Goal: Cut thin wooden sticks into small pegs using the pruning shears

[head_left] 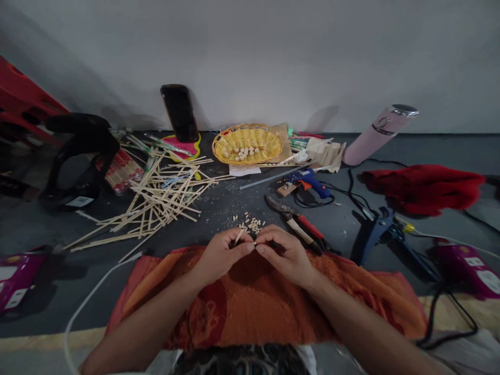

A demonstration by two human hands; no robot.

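My left hand [230, 252] and my right hand [285, 255] meet over the orange towel [269, 302], fingertips nearly touching. A tiny pale wooden stick piece [255, 244] is pinched between them, mostly covered by the fingers. From the fingers of my left hand a short wooden stick [239, 237] juts up. Just beyond the hands lies a loose heap of short cut stick pieces [253, 224]. Pruning shears [299, 221] with red and pale handles rest beside my right hand.
Long wooden sticks [167, 195] sprawl at the left. A yellow basket [248, 146] holds small pieces near the wall. A phone [180, 113] leans behind. To the right are a blue glue gun [312, 182], pink bottle [378, 136], red cloth [425, 188], blue-handled tool [377, 234] and cables.
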